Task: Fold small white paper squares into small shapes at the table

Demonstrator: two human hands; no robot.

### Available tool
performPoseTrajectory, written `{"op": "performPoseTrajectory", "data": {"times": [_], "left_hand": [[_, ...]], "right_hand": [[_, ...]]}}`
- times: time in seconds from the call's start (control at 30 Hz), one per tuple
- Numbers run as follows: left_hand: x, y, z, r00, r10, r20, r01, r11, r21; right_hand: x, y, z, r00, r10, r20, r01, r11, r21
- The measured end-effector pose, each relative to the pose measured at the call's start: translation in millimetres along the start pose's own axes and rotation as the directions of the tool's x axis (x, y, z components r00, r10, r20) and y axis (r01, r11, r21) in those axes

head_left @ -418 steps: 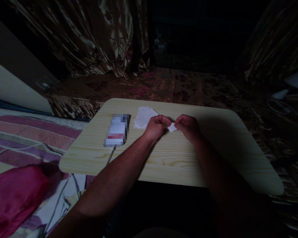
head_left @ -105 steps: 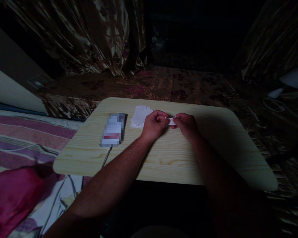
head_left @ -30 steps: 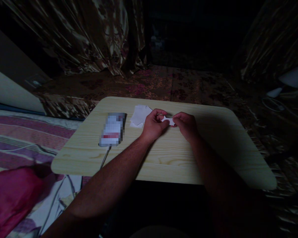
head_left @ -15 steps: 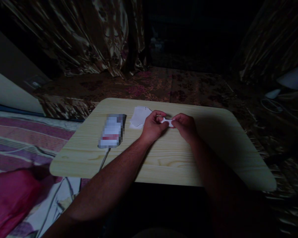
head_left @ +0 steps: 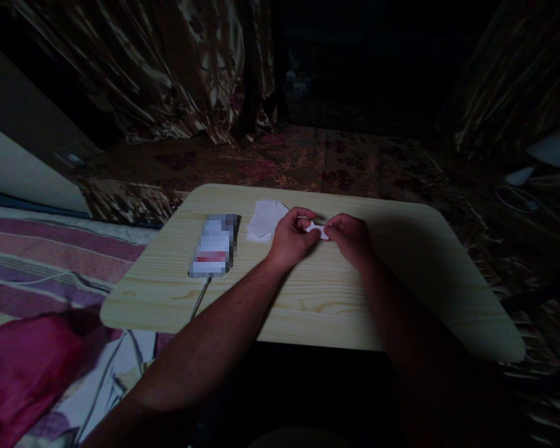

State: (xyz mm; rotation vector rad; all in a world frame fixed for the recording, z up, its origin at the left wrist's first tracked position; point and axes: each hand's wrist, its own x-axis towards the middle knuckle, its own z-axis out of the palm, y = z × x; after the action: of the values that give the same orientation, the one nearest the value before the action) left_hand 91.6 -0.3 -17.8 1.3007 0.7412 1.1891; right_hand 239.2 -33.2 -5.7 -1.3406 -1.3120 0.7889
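Note:
Between my two hands is a small piece of white paper (head_left: 318, 231), held just above the wooden table (head_left: 326, 292). My left hand (head_left: 293, 239) pinches its left end, thumb in front and fingers curled behind. At the right end, my right hand (head_left: 350, 238) grips it between thumb and fingertips. Whether the paper is folded is too small to tell. A loose stack of white paper sheets (head_left: 264, 219) lies on the table just left of my left hand, partly hidden by it.
A phone (head_left: 213, 246), its screen blurred out, lies left of the paper stack with a cable (head_left: 200, 298) running off the front edge. Left of the table is a striped bed (head_left: 37, 249) with a red cloth (head_left: 28, 367). Patterned curtains (head_left: 205, 68) hang behind.
Both hands keep hold of the white paper, with only slight finger movement. The whole view has shifted a little, so everything sits slightly further right.

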Motion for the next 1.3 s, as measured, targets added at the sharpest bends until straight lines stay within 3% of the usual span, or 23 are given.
{"op": "performPoseTrajectory", "data": {"times": [1.3], "left_hand": [[-0.1,-3.6,-2.7,0.996,-0.019,0.09,0.013,0.998,0.061]], "right_hand": [[0.4,5.4,-0.4,0.995,-0.095,-0.008,0.093,0.987,-0.131]]}}
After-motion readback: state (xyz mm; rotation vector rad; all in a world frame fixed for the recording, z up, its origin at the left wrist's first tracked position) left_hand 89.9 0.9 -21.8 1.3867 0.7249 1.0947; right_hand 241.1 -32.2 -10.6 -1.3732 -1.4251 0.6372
